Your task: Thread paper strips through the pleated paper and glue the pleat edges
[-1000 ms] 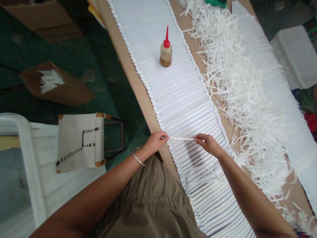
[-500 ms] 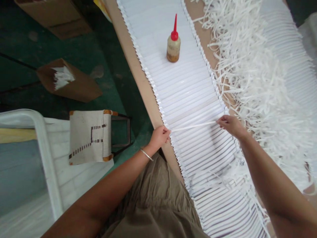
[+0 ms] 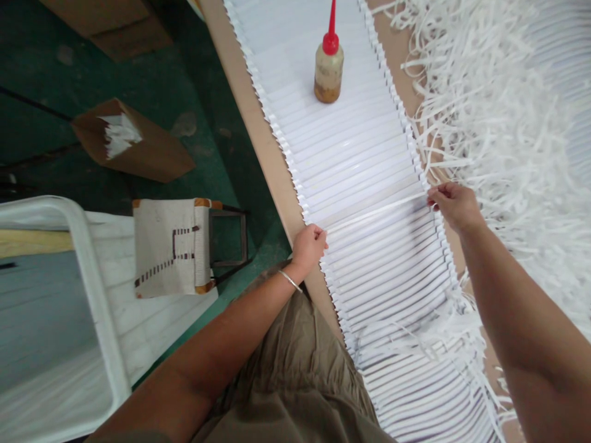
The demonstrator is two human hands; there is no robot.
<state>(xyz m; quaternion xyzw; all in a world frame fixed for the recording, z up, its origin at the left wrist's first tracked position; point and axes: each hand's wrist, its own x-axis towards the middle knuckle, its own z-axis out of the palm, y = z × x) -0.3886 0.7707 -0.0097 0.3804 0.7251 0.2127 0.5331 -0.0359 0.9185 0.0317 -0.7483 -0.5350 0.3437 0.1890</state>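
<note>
A narrow white strip [image 3: 376, 212] is stretched across a long row of overlapping white sheets [image 3: 383, 264]. My left hand [image 3: 310, 247] pinches its near-left end at the left edge of the row. At the right edge, my right hand [image 3: 455, 203] pinches the other end between thumb and fingers. Beneath the strip, the sheets lie in even, overlapping ridges with small notched ends along both sides. A squeeze bottle [image 3: 329, 71] with a red pointed nozzle stands on the sheets farther up, partly filled with brownish liquid.
Loose white strips [image 3: 498, 135] are heaped right of the row, with more lying over the sheets [image 3: 425, 335] near my body. Left of the tan table edge [image 3: 258, 144] are a woven stool [image 3: 166, 246], a cardboard box [image 3: 152, 147] and a white-framed piece [image 3: 87, 271].
My right hand has moved up and to the right, onto the row's right edge. The strip now lies closer along the sheets, and my left hand has shifted slightly right.
</note>
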